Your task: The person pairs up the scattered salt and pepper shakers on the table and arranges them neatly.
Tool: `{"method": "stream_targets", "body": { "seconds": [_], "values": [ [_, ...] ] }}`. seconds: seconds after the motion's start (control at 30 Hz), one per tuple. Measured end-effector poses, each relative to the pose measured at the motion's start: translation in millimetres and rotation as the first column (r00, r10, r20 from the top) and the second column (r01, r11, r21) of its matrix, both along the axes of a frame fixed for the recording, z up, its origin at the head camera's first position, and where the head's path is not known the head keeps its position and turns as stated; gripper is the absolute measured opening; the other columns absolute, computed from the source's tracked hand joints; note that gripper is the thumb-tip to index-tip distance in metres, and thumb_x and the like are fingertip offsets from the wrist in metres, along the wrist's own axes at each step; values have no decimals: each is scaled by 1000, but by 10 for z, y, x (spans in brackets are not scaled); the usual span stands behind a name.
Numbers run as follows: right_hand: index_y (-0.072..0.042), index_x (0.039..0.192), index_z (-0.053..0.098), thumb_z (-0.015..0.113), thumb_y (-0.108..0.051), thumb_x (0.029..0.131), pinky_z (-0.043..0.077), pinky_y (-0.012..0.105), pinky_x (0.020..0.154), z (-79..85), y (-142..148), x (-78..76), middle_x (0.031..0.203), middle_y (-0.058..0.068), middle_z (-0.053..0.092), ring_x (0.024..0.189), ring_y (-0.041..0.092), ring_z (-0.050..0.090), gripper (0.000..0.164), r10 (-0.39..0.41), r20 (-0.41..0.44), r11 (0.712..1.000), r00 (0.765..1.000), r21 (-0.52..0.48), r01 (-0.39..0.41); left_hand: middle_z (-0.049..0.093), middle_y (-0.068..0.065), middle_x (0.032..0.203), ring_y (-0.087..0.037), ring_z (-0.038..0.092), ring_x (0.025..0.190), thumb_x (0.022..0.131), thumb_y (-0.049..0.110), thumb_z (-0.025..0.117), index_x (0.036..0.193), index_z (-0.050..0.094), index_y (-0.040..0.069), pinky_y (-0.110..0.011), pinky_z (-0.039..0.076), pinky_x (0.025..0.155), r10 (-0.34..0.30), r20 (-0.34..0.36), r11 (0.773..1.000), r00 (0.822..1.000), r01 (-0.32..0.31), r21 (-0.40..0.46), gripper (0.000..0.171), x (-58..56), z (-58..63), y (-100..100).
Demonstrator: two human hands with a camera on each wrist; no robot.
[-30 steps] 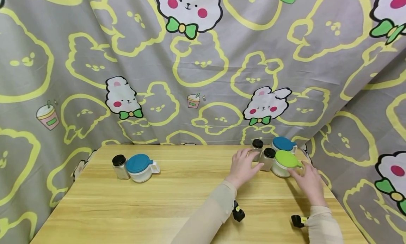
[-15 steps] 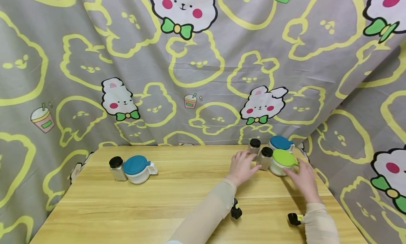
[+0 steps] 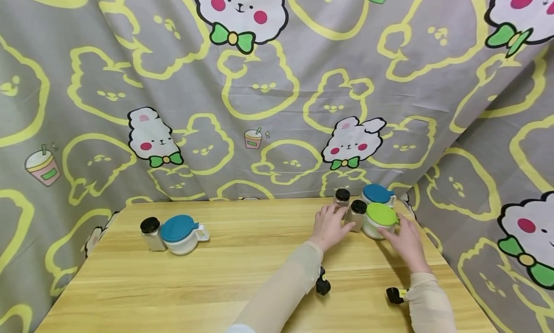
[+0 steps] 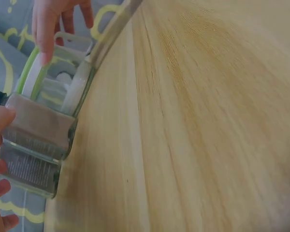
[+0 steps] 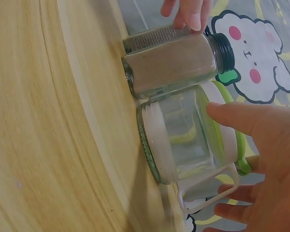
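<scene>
In the head view my left hand (image 3: 330, 228) is beside two clear spice jars with black lids. Its thumb touches the front jar (image 3: 356, 218), which holds brownish powder, and its other fingers lie near the back jar (image 3: 342, 196). To their right stands a glass seasoning pot (image 3: 380, 221) with a green lid and a white handle. My right hand (image 3: 408, 241) has its thumb at the lid's rim. In the right wrist view, the right fingers (image 5: 234, 193) spread loosely beside the handle (image 5: 208, 193). Neither hand visibly curls round anything.
Behind the green-lidded pot stands a blue-lidded pot (image 3: 375, 194). A black-lidded jar (image 3: 153, 234) and another blue-lidded pot (image 3: 179, 234) stand at the table's left. A patterned grey curtain (image 3: 277, 165) hangs along the back edge of the wooden table (image 3: 195, 289).
The head view has shifted slightly, so the whole scene slides left. Both hands stay at the same jar and pot, and these keep their places on the table.
</scene>
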State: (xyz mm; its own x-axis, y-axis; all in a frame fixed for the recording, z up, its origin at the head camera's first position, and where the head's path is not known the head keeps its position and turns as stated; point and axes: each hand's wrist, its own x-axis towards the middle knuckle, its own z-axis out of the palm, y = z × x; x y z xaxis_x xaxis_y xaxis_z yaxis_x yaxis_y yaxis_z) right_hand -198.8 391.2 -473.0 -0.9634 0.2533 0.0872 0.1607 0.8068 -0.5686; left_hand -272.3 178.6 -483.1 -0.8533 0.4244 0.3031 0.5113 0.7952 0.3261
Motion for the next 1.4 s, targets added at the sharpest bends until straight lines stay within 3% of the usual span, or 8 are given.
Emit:
{"method": "stream_targets", "body": {
  "seconds": [0.5,0.83,1.07,1.4],
  "values": [
    [13,149,17,64,-50,90,28,73,103,-28,1,-44,146,44,22,130,61,27,98,2,-22,1000,1000,5,-2,55,2,124,-15,50,108,92,57,57,138,55,32,-28,44,79,45,-9,999,999,-45,-8,52,-72,78,111],
    [12,150,16,63,-52,90,27,72,106,-38,-7,-48,147,43,21,132,59,26,100,8,5,1000,1000,1,-8,55,1,124,-17,49,107,89,60,58,134,58,32,-29,44,80,93,-7,995,996,-93,35,53,-46,55,166],
    [11,150,16,63,-52,90,25,72,107,-41,13,-56,148,43,20,134,59,24,99,5,12,1000,1000,-3,-5,53,3,117,-16,48,105,87,62,61,128,60,29,-29,43,82,95,-2,992,996,-94,82,52,-34,32,197],
    [12,150,16,63,-52,89,26,72,106,-48,20,-62,148,43,20,133,59,24,100,-12,5,1000,1000,1,12,50,5,114,-14,44,103,84,68,58,129,60,34,-29,40,81,96,24,994,995,-97,57,57,-35,30,232]
  ]
}}
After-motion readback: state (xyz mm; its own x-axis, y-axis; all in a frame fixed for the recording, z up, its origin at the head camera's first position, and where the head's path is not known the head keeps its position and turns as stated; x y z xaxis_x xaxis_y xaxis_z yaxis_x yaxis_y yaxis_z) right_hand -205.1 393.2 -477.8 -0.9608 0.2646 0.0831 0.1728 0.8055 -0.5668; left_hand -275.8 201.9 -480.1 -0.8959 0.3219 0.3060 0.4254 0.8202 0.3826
